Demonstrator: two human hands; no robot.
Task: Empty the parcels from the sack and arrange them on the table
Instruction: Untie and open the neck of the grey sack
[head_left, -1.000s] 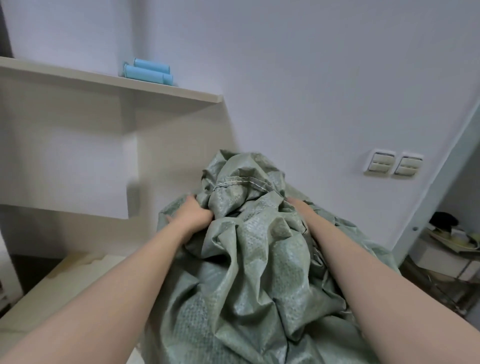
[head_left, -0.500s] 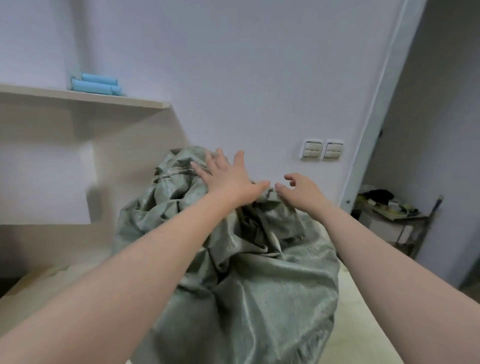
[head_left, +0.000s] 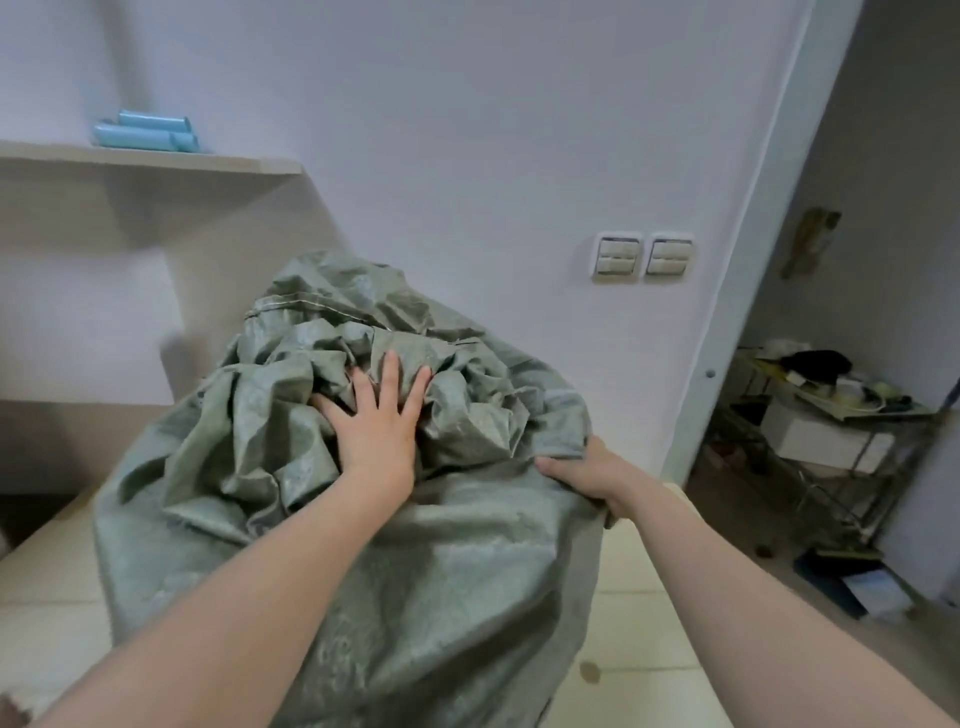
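A big grey-green woven sack (head_left: 447, 571) stands full and crumpled on the pale wooden table (head_left: 639, 613). Its gathered mouth is folded over at the top. My left hand (head_left: 376, 421) lies flat on the crumpled top folds, fingers spread. My right hand (head_left: 592, 475) grips a fold of the sack's edge at its right side. No parcels show; whatever is inside is hidden by the fabric.
A wall shelf (head_left: 156, 161) at upper left carries light blue rolls (head_left: 145, 132). Two light switches (head_left: 644, 257) sit on the white wall behind. Past a door frame at right, a wire rack (head_left: 831, 415) holds boxes and clutter.
Both hands let go of the sack's top. My left hand opened and pressed flat on the folds, and my right hand moved down to the right and took hold of the sack's edge.
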